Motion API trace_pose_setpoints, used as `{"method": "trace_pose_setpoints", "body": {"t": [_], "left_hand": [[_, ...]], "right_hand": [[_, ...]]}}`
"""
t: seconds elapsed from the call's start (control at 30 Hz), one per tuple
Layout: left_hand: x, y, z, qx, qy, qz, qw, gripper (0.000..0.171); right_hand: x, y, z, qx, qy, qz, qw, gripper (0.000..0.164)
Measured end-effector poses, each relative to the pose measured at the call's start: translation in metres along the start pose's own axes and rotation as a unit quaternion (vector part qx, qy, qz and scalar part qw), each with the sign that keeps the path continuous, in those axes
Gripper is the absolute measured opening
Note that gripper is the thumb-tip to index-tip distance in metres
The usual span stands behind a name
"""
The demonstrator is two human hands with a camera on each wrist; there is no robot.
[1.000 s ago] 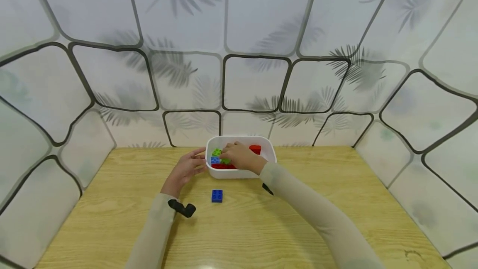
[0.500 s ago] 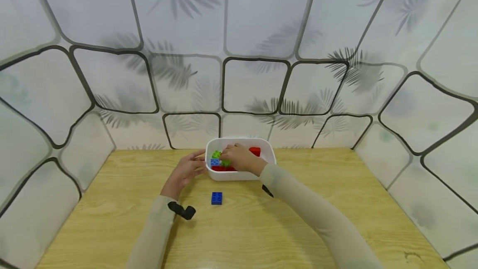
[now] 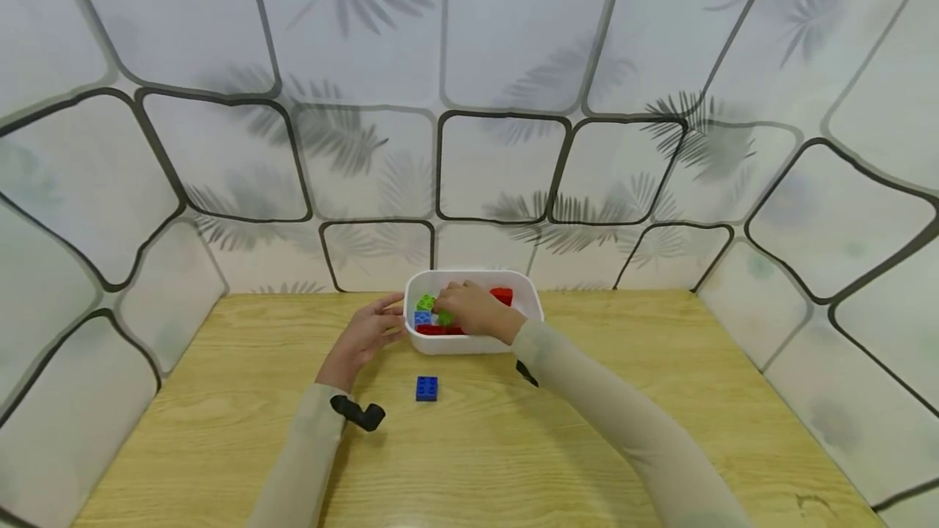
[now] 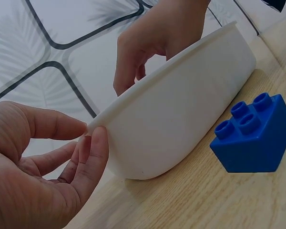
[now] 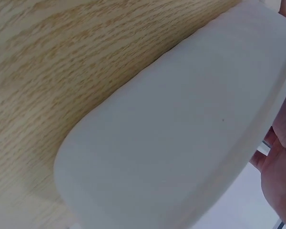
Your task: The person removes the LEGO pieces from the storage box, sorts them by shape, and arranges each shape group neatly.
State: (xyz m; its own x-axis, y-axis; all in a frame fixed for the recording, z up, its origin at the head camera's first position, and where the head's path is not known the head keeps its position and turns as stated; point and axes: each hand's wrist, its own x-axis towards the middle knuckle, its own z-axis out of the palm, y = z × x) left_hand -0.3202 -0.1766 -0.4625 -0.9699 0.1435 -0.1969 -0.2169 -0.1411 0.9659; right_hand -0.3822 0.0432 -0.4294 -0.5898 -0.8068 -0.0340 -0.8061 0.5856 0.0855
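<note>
A white plastic bin (image 3: 469, 344) stands on the table, with several toy building bricks inside. My left hand (image 3: 364, 335) touches its left end; in the left wrist view, the thumb and fairly straight fingers (image 4: 97, 152) meet the rim. Over the front wall reaches my right hand (image 3: 473, 310), fingers bent down among the bricks. Its fingertips are hidden, so a grip cannot be made out. Beside them show a green brick (image 3: 445, 319), another green brick (image 3: 425, 301), a light blue brick (image 3: 422, 318) and red bricks (image 3: 440, 330). A dark blue brick (image 3: 426, 389) lies in front of the bin.
The wooden table (image 3: 587, 430) extends to both sides and toward me. Behind the bin rises a patterned backdrop (image 3: 499, 169), which also closes in the left and right sides. Another red piece (image 3: 502, 295) lies at the bin's back right.
My right hand shifts only slightly inside the bin, and the green brick by its fingers sits a little differently. The left hand and the dark blue brick stay in place.
</note>
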Motion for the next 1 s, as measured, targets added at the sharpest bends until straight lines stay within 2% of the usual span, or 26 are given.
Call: {"method": "trace_pose_setpoints", "body": {"t": [0.17,0.33,0.47,0.7,0.87,1.0], "left_hand": [[0.001,0.000,0.000,-0.002,0.006,0.000,1.0000,0.058],[0.003,-0.002,0.002,-0.001,0.004,-0.005,1.0000,0.058],[0.003,-0.004,0.003,-0.002,0.001,-0.003,1.0000,0.058],[0.002,-0.004,0.001,0.004,0.004,-0.004,1.0000,0.058],[0.004,-0.002,-0.001,0.007,0.007,-0.009,0.9999,0.057],[0.004,-0.001,-0.001,0.008,0.005,-0.008,0.9999,0.057]], "right_hand": [[-0.007,0.002,-0.005,0.023,0.038,0.000,0.999,0.028],[-0.022,-0.001,-0.014,0.051,0.108,-0.006,0.993,0.029],[-0.036,-0.004,-0.020,0.076,0.167,-0.021,0.983,0.029],[-0.062,-0.015,-0.021,0.069,0.246,-0.068,0.964,0.028],[-0.077,-0.025,-0.018,0.063,0.266,-0.088,0.958,0.034],[-0.087,-0.029,-0.013,0.064,0.260,-0.091,0.959,0.036]]}}
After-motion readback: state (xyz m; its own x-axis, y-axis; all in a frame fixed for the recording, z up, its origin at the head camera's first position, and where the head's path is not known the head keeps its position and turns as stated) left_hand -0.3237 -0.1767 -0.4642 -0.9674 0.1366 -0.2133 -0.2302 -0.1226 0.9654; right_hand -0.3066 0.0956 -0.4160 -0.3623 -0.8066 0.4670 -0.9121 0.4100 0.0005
